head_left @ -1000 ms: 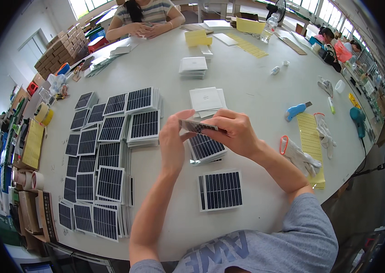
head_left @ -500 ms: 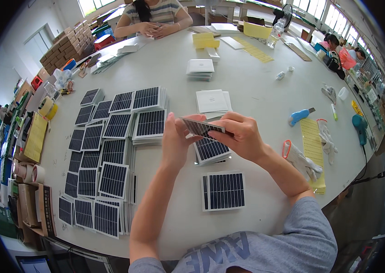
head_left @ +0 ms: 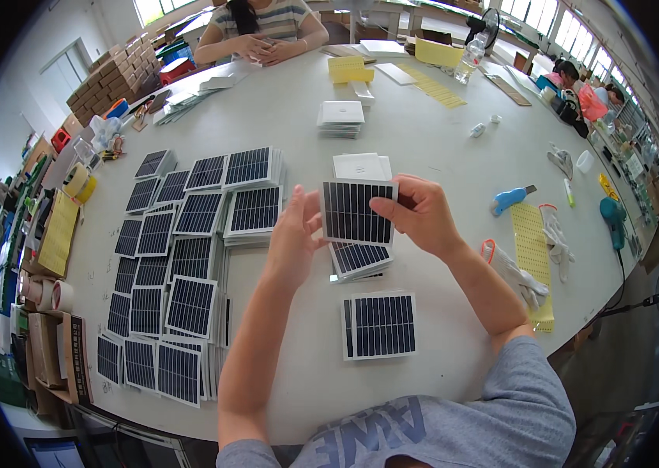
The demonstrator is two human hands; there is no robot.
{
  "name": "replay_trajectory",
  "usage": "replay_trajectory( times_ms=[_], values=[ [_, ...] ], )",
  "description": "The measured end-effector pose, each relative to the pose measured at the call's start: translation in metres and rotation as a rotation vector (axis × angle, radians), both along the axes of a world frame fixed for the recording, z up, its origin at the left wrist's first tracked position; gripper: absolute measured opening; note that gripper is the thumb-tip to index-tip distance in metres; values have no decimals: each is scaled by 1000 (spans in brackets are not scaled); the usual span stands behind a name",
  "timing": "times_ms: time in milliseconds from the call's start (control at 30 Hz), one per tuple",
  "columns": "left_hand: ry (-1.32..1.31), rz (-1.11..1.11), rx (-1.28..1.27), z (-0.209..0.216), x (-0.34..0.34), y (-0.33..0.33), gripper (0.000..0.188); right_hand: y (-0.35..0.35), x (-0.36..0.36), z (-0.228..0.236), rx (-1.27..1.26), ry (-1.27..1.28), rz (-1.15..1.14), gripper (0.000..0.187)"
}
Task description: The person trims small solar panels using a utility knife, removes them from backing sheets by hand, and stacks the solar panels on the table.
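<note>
My right hand pinches the right edge of a small solar panel, thumb on its dark, white-lined face. The panel is raised over the table with that face toward me. At its left edge is my left hand, thumb up and fingers apart; whether the fingertips touch the panel I cannot tell. Below and partly hidden lies a stack of solar panels. Nearer to me is another small stack of panels. Many more panels stand in stacks to the left.
White square plates are piled behind my hands and farther back. On the right lie a blue-handled cutter, white gloves and a yellow sticker sheet. Tape rolls line the left edge. A person sits across the table.
The panel has turned from a steep tilt to facing me with its dark side. My left fingers have loosened from around it; my right hand keeps its grip.
</note>
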State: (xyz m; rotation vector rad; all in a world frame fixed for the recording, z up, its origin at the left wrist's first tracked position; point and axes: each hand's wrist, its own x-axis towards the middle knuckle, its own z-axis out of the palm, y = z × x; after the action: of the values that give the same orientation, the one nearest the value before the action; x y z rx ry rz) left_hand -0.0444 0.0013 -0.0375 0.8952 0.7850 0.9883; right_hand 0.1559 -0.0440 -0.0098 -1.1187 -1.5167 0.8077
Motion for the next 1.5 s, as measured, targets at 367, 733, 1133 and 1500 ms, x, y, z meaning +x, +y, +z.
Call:
replay_trajectory(
  times_ms=[367, 733, 1133, 1500],
  values=[
    [-26, 61, 354, 7, -14, 0, 20, 5, 14, 0, -395, 327, 238, 23],
    [220, 163, 487, 15, -15, 2, 27, 5, 13, 9, -497, 435, 235, 21],
    [156, -87, 336, 3, 15, -19, 33, 17, 19, -6, -330, 728, 50, 23],
    [290, 69, 311, -2, 13, -15, 27, 13, 6, -9, -162, 517, -4, 22]
  ],
)
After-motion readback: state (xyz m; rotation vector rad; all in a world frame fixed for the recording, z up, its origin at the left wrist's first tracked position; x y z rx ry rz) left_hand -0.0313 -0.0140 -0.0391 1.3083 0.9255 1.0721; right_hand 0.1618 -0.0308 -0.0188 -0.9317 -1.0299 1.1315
